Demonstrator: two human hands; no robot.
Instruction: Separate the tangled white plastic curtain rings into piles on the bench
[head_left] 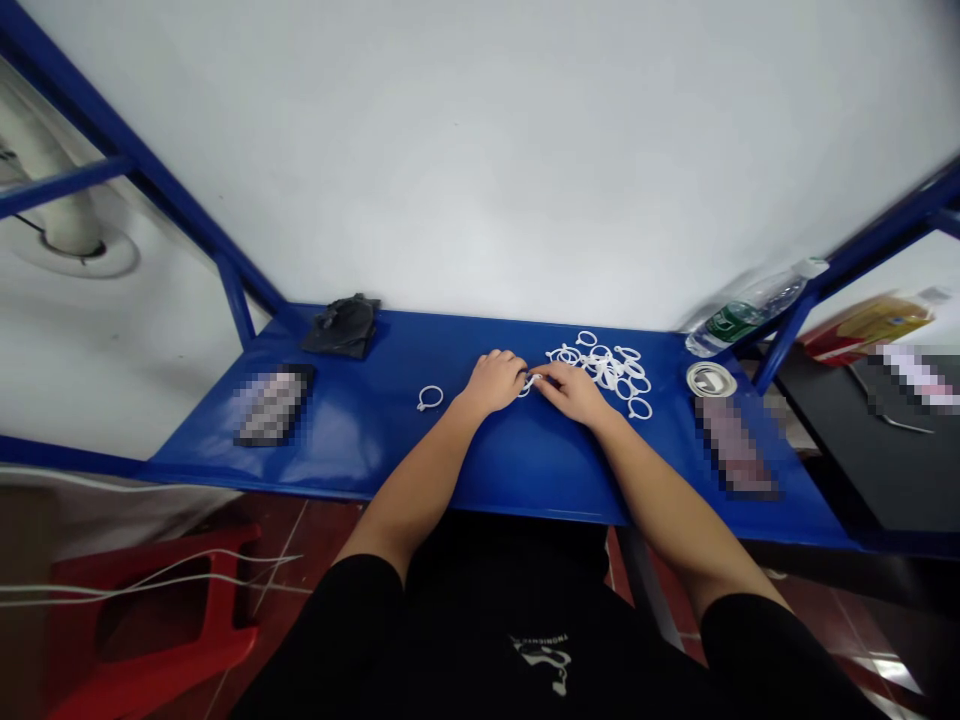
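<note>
My left hand (495,381) and my right hand (574,393) meet over the middle of the blue table (525,475). Between their fingertips is a white plastic curtain ring (526,388), partly covered by the fingers. Both hands are closed on it, the right one in a pinch with thumb and forefinger. Just beyond my right hand lies a loose pile of several similar white rings (609,375), each with a small eyelet. One single ring (430,398) lies apart, to the left of my left hand.
A crumpled black bag (343,326) lies at the back left, with a blurred-out dark object (274,405) in front. On the right are a tape roll (711,380), a leaning clear bottle (754,308) and another blurred-out item (736,447). Blue frame posts (236,300) flank the table.
</note>
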